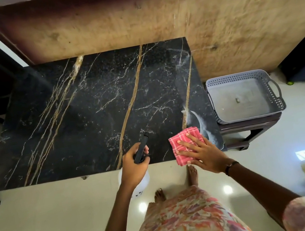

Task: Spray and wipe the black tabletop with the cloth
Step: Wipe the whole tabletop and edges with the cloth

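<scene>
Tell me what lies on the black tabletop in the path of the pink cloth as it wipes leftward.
Nothing visible does. The right hand presses the pink cloth flat at the near right corner of the black tabletop. The left hand grips the spray bottle over the near edge, just left of the cloth.

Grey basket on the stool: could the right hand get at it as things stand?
Probably yes. The right hand lies flat on the pink cloth at the tabletop's right corner, and nothing stands between it and the basket.
</scene>
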`<act>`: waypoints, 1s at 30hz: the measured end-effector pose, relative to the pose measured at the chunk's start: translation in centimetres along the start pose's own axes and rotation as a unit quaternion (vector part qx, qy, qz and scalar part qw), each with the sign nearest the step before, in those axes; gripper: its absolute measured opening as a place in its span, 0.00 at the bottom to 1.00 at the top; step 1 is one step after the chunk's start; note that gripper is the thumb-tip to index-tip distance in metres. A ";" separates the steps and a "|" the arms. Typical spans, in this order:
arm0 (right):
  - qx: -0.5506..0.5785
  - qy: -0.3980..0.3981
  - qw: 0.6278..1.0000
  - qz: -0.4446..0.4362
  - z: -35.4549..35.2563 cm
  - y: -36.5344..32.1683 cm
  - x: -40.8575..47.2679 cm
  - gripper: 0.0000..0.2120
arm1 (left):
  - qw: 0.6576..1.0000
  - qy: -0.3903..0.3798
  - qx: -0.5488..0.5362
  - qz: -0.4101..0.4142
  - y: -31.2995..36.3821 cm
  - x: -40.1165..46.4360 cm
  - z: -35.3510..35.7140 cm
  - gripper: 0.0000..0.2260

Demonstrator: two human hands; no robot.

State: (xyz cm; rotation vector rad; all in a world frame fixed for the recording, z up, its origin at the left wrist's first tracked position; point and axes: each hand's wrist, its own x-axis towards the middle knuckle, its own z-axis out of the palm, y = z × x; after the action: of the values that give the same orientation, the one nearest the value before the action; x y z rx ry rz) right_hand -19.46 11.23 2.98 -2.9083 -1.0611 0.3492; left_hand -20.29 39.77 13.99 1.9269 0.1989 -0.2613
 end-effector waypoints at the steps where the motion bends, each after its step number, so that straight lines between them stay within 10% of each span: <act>1: -0.001 -0.002 1.000 0.012 -0.3 1.3 -0.5 0.23 | 1.000 0.001 0.003 0.000 0.3 0.0 0.6 0.10; 7: 0.065 -0.009 0.989 0.133 -2.7 2.5 4.4 0.23 | 1.000 -0.007 0.003 -0.008 1.8 0.8 4.2 0.11; 15: -0.016 0.022 0.998 -0.051 1.1 4.7 -4.4 0.23 | 0.999 0.006 -0.014 -0.028 3.4 2.3 7.6 0.09; 25: 0.061 -0.010 0.995 0.084 -2.0 11.2 2.7 0.24 | 0.998 0.037 -0.018 -0.042 5.2 4.3 10.1 0.10; 30: 0.003 -0.003 0.998 -0.063 -0.6 8.2 2.8 0.23 | 0.998 0.051 -0.007 -0.020 6.1 5.8 11.1 0.10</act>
State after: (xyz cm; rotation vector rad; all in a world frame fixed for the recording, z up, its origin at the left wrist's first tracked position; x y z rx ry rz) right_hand -12.03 6.80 2.22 -2.8195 -1.2339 0.3564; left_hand -14.12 27.28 13.94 1.9250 0.3074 -0.1870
